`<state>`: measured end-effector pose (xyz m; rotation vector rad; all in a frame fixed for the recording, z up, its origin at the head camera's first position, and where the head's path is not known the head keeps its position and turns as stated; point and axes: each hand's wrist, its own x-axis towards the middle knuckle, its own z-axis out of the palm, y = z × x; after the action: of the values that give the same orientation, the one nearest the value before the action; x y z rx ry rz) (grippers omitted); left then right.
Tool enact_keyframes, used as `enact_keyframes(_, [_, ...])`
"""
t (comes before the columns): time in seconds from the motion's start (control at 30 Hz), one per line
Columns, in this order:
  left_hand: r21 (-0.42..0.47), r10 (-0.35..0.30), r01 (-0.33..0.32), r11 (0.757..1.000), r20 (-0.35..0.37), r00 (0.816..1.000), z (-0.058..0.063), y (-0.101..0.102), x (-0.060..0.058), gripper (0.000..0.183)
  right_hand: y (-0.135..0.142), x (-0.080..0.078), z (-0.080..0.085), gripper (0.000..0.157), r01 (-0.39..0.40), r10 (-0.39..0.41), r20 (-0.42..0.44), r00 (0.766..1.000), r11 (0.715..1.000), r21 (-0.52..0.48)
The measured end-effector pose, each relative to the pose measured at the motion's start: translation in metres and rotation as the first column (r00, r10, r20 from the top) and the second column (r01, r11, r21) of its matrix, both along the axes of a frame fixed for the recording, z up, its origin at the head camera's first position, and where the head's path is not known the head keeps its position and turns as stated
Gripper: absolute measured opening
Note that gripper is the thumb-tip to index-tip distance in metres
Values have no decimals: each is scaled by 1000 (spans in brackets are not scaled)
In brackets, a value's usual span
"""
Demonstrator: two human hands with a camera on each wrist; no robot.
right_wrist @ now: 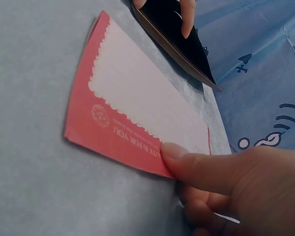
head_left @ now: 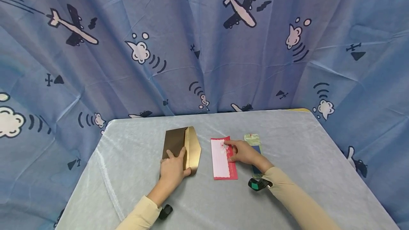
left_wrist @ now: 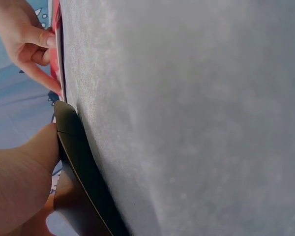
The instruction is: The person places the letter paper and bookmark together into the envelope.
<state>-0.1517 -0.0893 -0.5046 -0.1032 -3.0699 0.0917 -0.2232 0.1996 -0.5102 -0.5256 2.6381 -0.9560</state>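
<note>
A dark brown envelope (head_left: 174, 139) with its gold flap (head_left: 194, 148) spread to the right lies on the table, left of centre. My left hand (head_left: 172, 168) rests on it with fingers spread, thumb over the flap's near part. To its right is a red and pale pink card (head_left: 220, 159) with a scalloped border and printed lettering. My right hand (head_left: 244, 152) holds this card by its right edge. In the right wrist view the thumb (right_wrist: 174, 152) lies on its face, with the other fingers curled at the edge, partly hidden.
A green and blue flat packet (head_left: 252, 138) lies right of the card, partly covered by my right hand and forearm. A pale grey cloth covers the table (head_left: 127, 159). Behind it hangs a blue curtain (head_left: 172, 81) printed with planes and clouds.
</note>
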Motion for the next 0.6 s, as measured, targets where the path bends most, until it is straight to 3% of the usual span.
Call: enact_keyframes(0.6, [23, 4, -4, 1000, 13, 1000, -2, 0, -1, 87, 1, 5, -2, 73, 4, -5, -44, 999, 1000, -13])
